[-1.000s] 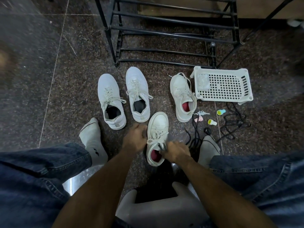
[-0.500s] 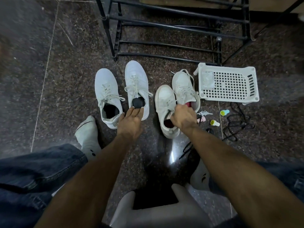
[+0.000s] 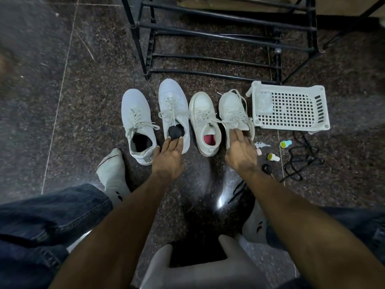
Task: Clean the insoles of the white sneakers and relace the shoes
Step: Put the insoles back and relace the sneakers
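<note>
Forearms reach out over the dark floor (image 3: 83, 101). Left hand (image 3: 169, 156) rests straight, close-set fingers on the heel of the second sneaker (image 3: 174, 113); right hand (image 3: 239, 151) lays flat fingers into the fourth sneaker (image 3: 233, 111). All four stand abreast, white basket (image 3: 291, 107) beside them, black rack (image 3: 218, 34) beyond.

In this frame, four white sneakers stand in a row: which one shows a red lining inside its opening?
The third sneaker from the left, between the two hands. Its opening shows red; the two on its left show black, and the right hand covers the fourth's opening.
</note>
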{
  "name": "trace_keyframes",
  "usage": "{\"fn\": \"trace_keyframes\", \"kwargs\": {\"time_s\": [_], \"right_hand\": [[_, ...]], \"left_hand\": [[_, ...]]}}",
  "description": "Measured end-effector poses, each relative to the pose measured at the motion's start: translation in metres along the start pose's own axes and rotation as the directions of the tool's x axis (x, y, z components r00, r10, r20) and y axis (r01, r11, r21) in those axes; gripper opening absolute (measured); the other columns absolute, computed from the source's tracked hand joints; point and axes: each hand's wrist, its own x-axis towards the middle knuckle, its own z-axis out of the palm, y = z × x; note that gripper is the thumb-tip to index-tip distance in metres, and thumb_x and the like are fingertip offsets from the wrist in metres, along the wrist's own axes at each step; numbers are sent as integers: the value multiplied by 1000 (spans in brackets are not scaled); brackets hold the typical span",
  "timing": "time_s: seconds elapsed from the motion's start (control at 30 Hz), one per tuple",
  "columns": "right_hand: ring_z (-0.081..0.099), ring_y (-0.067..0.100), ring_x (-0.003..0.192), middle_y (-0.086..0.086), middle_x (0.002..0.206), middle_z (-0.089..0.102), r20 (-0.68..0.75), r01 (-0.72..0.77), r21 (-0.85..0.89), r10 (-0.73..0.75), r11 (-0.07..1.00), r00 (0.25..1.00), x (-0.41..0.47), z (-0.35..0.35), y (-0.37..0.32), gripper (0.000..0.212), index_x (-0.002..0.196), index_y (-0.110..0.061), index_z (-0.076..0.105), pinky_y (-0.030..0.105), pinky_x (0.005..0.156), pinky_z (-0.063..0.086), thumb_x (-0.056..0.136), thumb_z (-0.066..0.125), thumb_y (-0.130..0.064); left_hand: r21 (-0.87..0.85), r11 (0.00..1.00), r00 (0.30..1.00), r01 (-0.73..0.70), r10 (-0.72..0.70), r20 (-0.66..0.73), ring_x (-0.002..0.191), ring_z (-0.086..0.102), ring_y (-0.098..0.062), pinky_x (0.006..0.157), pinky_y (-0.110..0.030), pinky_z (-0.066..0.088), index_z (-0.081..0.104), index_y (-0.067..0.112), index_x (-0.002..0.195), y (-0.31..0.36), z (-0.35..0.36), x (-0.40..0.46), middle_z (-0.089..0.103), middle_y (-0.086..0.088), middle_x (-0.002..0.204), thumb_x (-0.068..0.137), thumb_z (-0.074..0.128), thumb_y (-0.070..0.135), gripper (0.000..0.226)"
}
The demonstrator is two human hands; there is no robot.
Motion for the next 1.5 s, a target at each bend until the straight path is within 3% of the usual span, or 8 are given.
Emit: {"fn": "trace_keyframes", "kwargs": {"time_s": [0.17, 0.4, 0.57, 0.83, 1.03, 1.2, 1.37, 1.5], "right_hand": [[50, 35, 119, 12, 139, 34, 26, -104, 149, 101, 983, 994, -12, 8, -1, 84, 143, -16, 24, 49, 102, 40, 73, 69, -10], [65, 32, 98, 14, 108, 68, 164, -115, 133, 93, 984, 982, -43, 8, -8, 47, 127, -21, 39, 40, 88, 48, 84, 57, -18], [63, 34, 101, 9, 111, 65, 196, -10, 163, -23, 987, 980, -99, 29, -38, 25, 111, -16, 53, 36, 81, 47, 86, 55, -21], [58, 38, 108, 18, 116, 61, 442, 67, 279, -190, 958, 877, -132, 46, -62, 27, 109, -12, 63, 38, 86, 47, 87, 54, -24], [71, 28, 79, 15, 79, 73, 603, -99, 424, -199, 900, 773, -121, 36, -40, 15, 81, -5, 74, 35, 73, 58, 74, 63, -11], [71, 25, 77, 10, 85, 74, 530, -214, 167, 95, 963, 843, -117, 28, -15, 55, 89, -9, 69, 34, 75, 58, 75, 58, -61], [68, 27, 95, 7, 105, 70, 536, -241, 176, 113, 954, 837, -122, 40, -12, 52, 107, -13, 67, 30, 80, 54, 77, 66, -55], [64, 27, 105, 10, 115, 67, 565, -136, 133, 38, 982, 824, -122, 38, -10, 44, 110, -15, 66, 31, 84, 50, 76, 66, -44]], "left_hand": [[-45, 999, 1000, 18, -17, 17, 149, 6, -22, 117, -49, 18, 15, 17, 155, 3, -3, -6, 16, 1, 161, 94, 48, 26, 70], [-115, 993, 999, 29, -31, -21, 148, 14, -24, 117, -49, 21, 32, 19, 148, 11, 10, -25, 10, -3, 162, 90, 52, 23, 62], [-347, 936, 994, 68, -93, -55, 133, 41, -27, 105, -46, 40, 54, 22, 135, 23, 22, -41, 39, -4, 147, 82, 59, 18, 53], [-578, 772, 959, 266, -153, 237, 104, 64, -27, 91, -33, 48, 72, 0, 100, 27, 34, -68, 70, -16, 111, 88, 60, 10, 20], [-607, 751, 945, 260, -67, 321, 83, 60, -20, 78, -26, 46, 63, 10, 71, 36, 27, -74, 69, -14, 89, 86, 61, 12, 15], [-594, 756, 927, 275, -45, 372, 88, 68, -23, 83, -39, 54, 72, 12, 102, 47, 38, -71, 73, -10, 94, 75, 72, 23, 29], [-362, 908, 955, 209, -109, 276, 110, 61, -33, 93, -39, 50, 47, 35, 138, 62, 41, -79, 65, -9, 122, 81, 66, 37, 59], [-273, 944, 940, 183, -87, 329, 111, 61, -29, 93, -34, 49, 61, 24, 127, 62, 33, -75, 64, -9, 125, 79, 68, 32, 49]]}}
